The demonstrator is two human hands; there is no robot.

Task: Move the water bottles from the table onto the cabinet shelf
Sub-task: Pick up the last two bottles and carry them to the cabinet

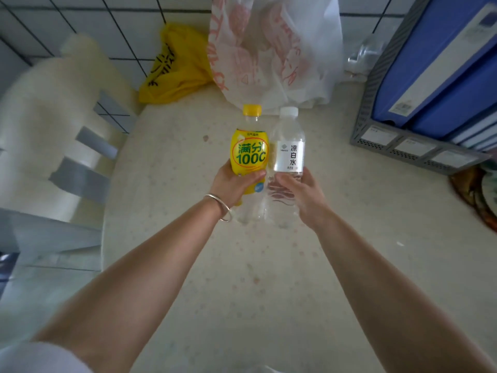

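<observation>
Now both hands hold bottles side by side above the table [349,238] mid-scene: L hand [234,184] wraps the yellow-label bottle [249,154], R hand [301,193] grips the clear water bottle [289,154], w/ a white plastic bag [274,49] beyond at the far edge.

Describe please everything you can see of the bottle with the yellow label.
The yellow-label bottle is clear plastic with a yellow screw cap, closed. A bright yellow wrap with green characters and "100C" covers its middle. It stands upright, or nearly so, side by side with the white-cap bottle; whether they touch is unclear. The left hand grips its lower body, thumb across the front. Whether its base rests on the table cannot be told.
</observation>
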